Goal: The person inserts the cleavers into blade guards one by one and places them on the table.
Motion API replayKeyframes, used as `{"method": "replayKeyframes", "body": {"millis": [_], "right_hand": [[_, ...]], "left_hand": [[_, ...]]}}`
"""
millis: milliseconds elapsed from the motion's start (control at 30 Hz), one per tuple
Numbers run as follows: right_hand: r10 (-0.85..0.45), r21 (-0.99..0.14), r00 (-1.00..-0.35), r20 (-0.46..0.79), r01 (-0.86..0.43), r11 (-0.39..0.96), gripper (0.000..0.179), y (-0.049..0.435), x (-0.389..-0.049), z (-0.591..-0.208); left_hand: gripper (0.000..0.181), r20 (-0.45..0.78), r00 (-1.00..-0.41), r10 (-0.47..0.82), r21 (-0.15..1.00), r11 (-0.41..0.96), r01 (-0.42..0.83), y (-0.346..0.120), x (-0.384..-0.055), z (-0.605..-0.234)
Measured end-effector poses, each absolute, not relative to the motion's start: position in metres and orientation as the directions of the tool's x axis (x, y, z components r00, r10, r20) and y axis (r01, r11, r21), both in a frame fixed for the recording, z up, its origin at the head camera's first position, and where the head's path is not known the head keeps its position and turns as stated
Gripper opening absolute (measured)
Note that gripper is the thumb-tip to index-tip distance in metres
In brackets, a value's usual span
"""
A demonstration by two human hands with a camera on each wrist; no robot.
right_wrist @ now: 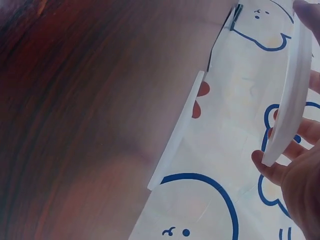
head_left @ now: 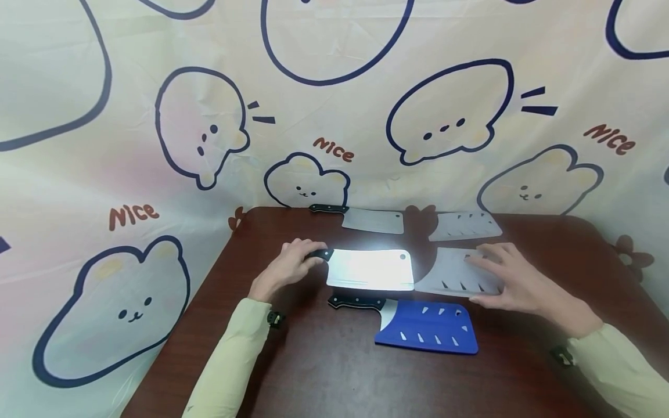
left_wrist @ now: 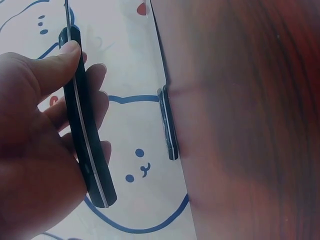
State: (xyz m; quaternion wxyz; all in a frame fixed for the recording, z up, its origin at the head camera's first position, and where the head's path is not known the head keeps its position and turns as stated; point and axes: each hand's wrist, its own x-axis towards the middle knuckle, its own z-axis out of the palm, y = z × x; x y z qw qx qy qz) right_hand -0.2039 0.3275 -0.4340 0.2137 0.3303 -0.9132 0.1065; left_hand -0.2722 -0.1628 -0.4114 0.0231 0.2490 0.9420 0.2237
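My left hand (head_left: 284,270) grips the black handle (left_wrist: 90,140) of a cleaver, thumb along one side and fingers on the other. Its bare, shiny blade (head_left: 370,270) points right. Facing it is a whitish blade cover (head_left: 444,271) with slots and a curved cutout, held at its far end by my right hand (head_left: 522,284). The blade's lower front corner meets the cover's edge in the head view; whether they touch I cannot tell. Seen edge-on in the right wrist view, the cover (right_wrist: 292,95) lies between thumb and fingers.
Nearer on the dark wooden table (head_left: 334,383) lies another cleaver with a black handle (head_left: 358,302) and a blue slotted cover (head_left: 425,328). Along the back edge lie a bare cleaver (head_left: 372,221) and a second whitish cover (head_left: 465,225). A printed cloth (head_left: 366,110) hangs behind.
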Motion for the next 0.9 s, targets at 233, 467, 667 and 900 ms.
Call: {"method": "replayKeyframes", "body": {"millis": [233,467,667,900], "right_hand": [[-0.552,-0.048,-0.688,0.471,-0.645,0.763,0.08,0.3275,-0.2042,-0.4333],[-0.53,-0.068,-0.709,0.466,-0.625,0.777,0.08,0.3282,-0.2015,-0.4329],[-0.528,-0.066,-0.711,0.464,-0.623,0.78,0.08,0.3279,-0.1999,-0.4327],[-0.523,-0.057,-0.713,0.468,-0.614,0.787,0.08,0.3284,-0.1986,-0.4305]], "left_hand": [[0.034,0.065,-0.876,0.479,0.438,0.775,0.456,-0.1646,-0.2735,-0.4091],[0.034,0.079,-0.872,0.483,0.435,0.771,0.466,-0.1645,-0.2752,-0.4062],[0.035,0.063,-0.885,0.461,0.437,0.785,0.439,-0.1641,-0.2758,-0.4073],[0.035,0.076,-0.877,0.475,0.431,0.777,0.458,-0.1598,-0.2765,-0.4044]]}}
